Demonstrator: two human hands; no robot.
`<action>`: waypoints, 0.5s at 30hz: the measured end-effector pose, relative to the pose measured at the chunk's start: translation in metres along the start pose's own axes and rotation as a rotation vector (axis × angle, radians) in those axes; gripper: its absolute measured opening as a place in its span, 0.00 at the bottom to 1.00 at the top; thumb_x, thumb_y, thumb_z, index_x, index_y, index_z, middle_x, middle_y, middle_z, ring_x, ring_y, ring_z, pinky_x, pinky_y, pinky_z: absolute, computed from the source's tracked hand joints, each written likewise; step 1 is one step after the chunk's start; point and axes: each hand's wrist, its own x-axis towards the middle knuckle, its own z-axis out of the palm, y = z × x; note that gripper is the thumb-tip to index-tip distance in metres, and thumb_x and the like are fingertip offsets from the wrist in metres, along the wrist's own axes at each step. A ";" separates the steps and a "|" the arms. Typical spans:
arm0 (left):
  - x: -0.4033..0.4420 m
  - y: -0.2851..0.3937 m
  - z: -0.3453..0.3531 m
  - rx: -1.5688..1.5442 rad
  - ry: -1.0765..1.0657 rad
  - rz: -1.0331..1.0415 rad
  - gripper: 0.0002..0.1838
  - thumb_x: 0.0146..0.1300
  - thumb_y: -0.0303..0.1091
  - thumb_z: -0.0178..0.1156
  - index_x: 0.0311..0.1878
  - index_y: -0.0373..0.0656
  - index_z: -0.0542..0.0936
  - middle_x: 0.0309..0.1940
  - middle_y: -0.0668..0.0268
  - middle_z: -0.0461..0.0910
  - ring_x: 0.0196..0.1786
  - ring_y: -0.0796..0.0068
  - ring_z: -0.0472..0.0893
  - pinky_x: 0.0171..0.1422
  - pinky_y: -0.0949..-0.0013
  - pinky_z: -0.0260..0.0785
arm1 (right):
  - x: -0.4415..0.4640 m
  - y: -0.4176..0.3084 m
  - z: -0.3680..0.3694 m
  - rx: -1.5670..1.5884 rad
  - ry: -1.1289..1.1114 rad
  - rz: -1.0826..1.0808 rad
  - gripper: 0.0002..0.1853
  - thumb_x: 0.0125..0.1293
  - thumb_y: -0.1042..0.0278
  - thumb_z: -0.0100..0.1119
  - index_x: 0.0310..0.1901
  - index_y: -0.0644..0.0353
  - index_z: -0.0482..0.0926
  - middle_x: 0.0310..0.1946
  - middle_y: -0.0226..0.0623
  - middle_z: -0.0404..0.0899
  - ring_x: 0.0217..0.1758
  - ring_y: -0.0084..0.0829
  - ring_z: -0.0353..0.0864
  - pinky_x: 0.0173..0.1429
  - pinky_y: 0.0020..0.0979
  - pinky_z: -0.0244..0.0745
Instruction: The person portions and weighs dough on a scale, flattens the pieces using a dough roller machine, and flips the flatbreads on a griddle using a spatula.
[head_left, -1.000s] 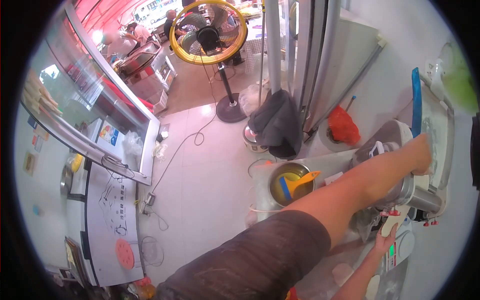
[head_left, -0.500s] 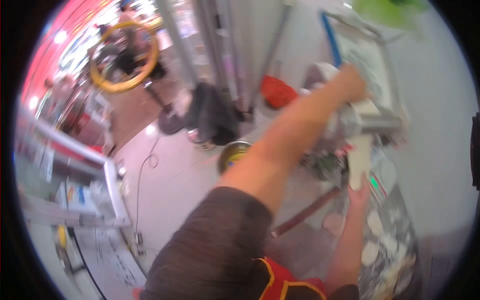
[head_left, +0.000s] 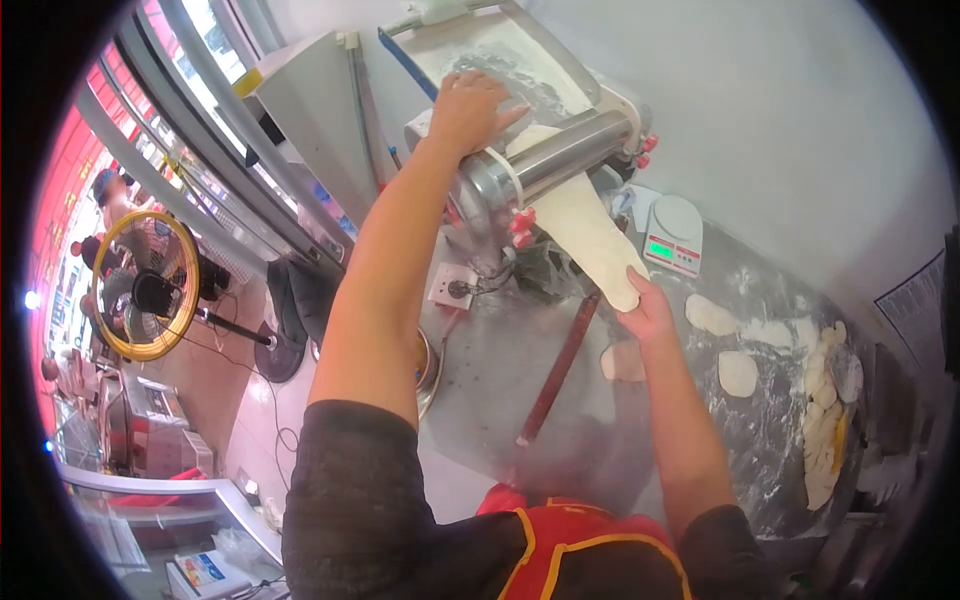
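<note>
A dough strip (head_left: 590,235) stretches from the steel rollers (head_left: 580,152) to my right hand (head_left: 648,308).
I pinch its free end above the table (head_left: 480,390); my left hand (head_left: 470,110) spreads its fingers at the floured tray's (head_left: 500,62) near corner. A scale (head_left: 676,235) sits near the table's far edge.

Looks like a small food shop's dough room, this — a steel roller (head_left: 570,155) with a dough sheet (head_left: 585,225) in it, a lit scale (head_left: 677,222) to its right, dough rounds (head_left: 738,373) on a floury counter (head_left: 480,400). And over on the far left — fan (head_left: 150,285), people (head_left: 113,195), red sheeting (head_left: 75,165), bright lights (head_left: 32,300).
</note>
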 end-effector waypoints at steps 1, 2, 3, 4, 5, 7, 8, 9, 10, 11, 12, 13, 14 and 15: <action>0.000 0.001 -0.002 0.027 0.053 0.015 0.20 0.62 0.53 0.55 0.44 0.48 0.83 0.50 0.65 0.80 0.62 0.65 0.70 0.67 0.54 0.54 | -0.005 -0.003 0.002 0.010 0.009 0.006 0.20 0.68 0.72 0.52 0.59 0.67 0.67 0.55 0.45 0.74 0.57 0.39 0.76 0.60 0.37 0.74; 0.002 0.010 -0.011 0.010 0.152 0.011 0.18 0.62 0.51 0.56 0.45 0.48 0.83 0.50 0.66 0.80 0.61 0.64 0.71 0.66 0.55 0.55 | -0.011 -0.005 0.005 0.019 0.021 0.011 0.20 0.68 0.72 0.52 0.59 0.68 0.67 0.55 0.45 0.74 0.57 0.39 0.76 0.60 0.37 0.74; 0.003 0.020 -0.020 -0.010 0.248 0.004 0.17 0.62 0.49 0.58 0.45 0.48 0.83 0.51 0.66 0.79 0.60 0.63 0.71 0.66 0.56 0.57 | -0.018 -0.008 0.007 0.002 0.032 0.012 0.20 0.68 0.72 0.52 0.59 0.67 0.67 0.55 0.45 0.74 0.56 0.38 0.77 0.59 0.36 0.75; 0.002 0.031 -0.027 -0.030 0.346 -0.005 0.16 0.61 0.47 0.59 0.45 0.48 0.83 0.52 0.67 0.79 0.59 0.63 0.72 0.65 0.57 0.58 | -0.023 -0.012 0.010 -0.017 0.043 0.013 0.20 0.68 0.71 0.52 0.59 0.67 0.67 0.55 0.44 0.74 0.55 0.37 0.78 0.58 0.35 0.75; -0.002 0.048 -0.036 -0.184 0.311 -0.064 0.16 0.61 0.45 0.59 0.46 0.47 0.82 0.50 0.66 0.79 0.57 0.62 0.74 0.63 0.59 0.61 | -0.026 -0.016 0.011 -0.036 0.053 0.014 0.20 0.68 0.71 0.52 0.59 0.66 0.67 0.55 0.44 0.74 0.54 0.36 0.78 0.57 0.33 0.76; -0.022 0.095 -0.055 -0.489 0.223 -0.176 0.15 0.61 0.43 0.60 0.46 0.44 0.81 0.48 0.64 0.80 0.52 0.62 0.77 0.59 0.62 0.66 | -0.028 -0.023 0.006 -0.054 0.061 0.008 0.20 0.68 0.73 0.51 0.60 0.68 0.66 0.55 0.47 0.73 0.56 0.39 0.76 0.60 0.36 0.74; -0.039 0.117 -0.066 -0.702 -0.051 -0.204 0.16 0.62 0.43 0.59 0.47 0.43 0.81 0.46 0.63 0.81 0.48 0.65 0.78 0.55 0.64 0.68 | -0.029 -0.026 0.004 -0.065 0.065 0.007 0.20 0.68 0.74 0.50 0.60 0.69 0.65 0.56 0.48 0.73 0.57 0.40 0.75 0.61 0.38 0.73; -0.056 0.139 -0.075 -0.903 -0.331 -0.230 0.16 0.64 0.43 0.58 0.48 0.41 0.80 0.44 0.62 0.81 0.44 0.68 0.79 0.51 0.66 0.70 | -0.032 -0.029 0.004 -0.060 0.059 0.000 0.20 0.67 0.74 0.50 0.60 0.70 0.65 0.55 0.48 0.73 0.57 0.40 0.76 0.61 0.38 0.73; -0.079 0.155 -0.057 -1.096 -0.624 -0.270 0.18 0.65 0.45 0.57 0.49 0.42 0.80 0.44 0.65 0.81 0.43 0.76 0.77 0.49 0.69 0.71 | -0.035 -0.031 0.006 -0.056 0.053 -0.008 0.20 0.67 0.75 0.51 0.60 0.70 0.65 0.55 0.49 0.73 0.57 0.40 0.76 0.61 0.39 0.73; -0.097 0.166 -0.043 -1.244 -0.850 -0.208 0.18 0.66 0.45 0.57 0.50 0.42 0.80 0.44 0.65 0.81 0.44 0.75 0.77 0.49 0.68 0.71 | -0.037 -0.033 0.008 -0.052 0.044 -0.017 0.20 0.67 0.75 0.51 0.60 0.70 0.65 0.55 0.49 0.73 0.56 0.40 0.76 0.61 0.39 0.73; -0.114 0.175 -0.030 -1.384 -1.084 -0.141 0.18 0.66 0.45 0.56 0.51 0.42 0.80 0.44 0.66 0.80 0.44 0.75 0.77 0.49 0.68 0.71 | -0.039 -0.035 0.008 -0.042 0.023 -0.013 0.20 0.67 0.75 0.51 0.59 0.70 0.66 0.55 0.48 0.73 0.56 0.40 0.76 0.61 0.39 0.74; -0.132 0.186 -0.012 -1.480 -1.060 -0.337 0.18 0.67 0.45 0.54 0.50 0.42 0.80 0.46 0.64 0.80 0.47 0.70 0.78 0.52 0.66 0.70 | -0.041 -0.036 0.007 -0.033 0.001 -0.010 0.20 0.66 0.75 0.52 0.59 0.70 0.66 0.55 0.48 0.73 0.56 0.40 0.76 0.60 0.39 0.74; -0.148 0.197 0.010 -1.570 -1.026 -0.537 0.19 0.68 0.46 0.51 0.49 0.41 0.80 0.48 0.63 0.80 0.49 0.65 0.78 0.55 0.64 0.69 | -0.044 -0.038 0.007 -0.027 -0.020 -0.007 0.20 0.66 0.75 0.52 0.59 0.70 0.66 0.55 0.47 0.74 0.56 0.40 0.77 0.60 0.39 0.74; -0.159 0.203 0.031 -1.653 -0.983 -0.739 0.20 0.68 0.46 0.49 0.49 0.41 0.80 0.49 0.61 0.80 0.52 0.60 0.78 0.59 0.61 0.68 | -0.048 -0.039 0.009 -0.035 -0.007 -0.007 0.20 0.66 0.74 0.52 0.59 0.69 0.67 0.55 0.47 0.74 0.56 0.40 0.77 0.60 0.39 0.74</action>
